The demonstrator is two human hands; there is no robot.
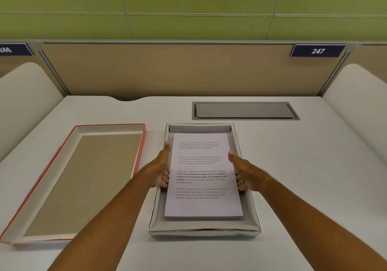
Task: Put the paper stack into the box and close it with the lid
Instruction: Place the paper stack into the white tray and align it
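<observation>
A stack of white printed paper [202, 178] lies inside a shallow grey-white box [204, 230] at the middle of the desk. My left hand [161, 170] holds the stack's left edge, thumb up along the side and fingers curled under it. On the opposite edge my right hand [244, 172] grips the same way. The stack sits low in the box, its near end resting on the box floor. The lid [83, 178], red outside and brown inside, lies upside down on the desk to the left of the box.
A grey cable hatch [245, 110] is set into the white desk [314, 166] behind the box. Beige partition panels close the back, and curved white dividers stand at the left and right sides.
</observation>
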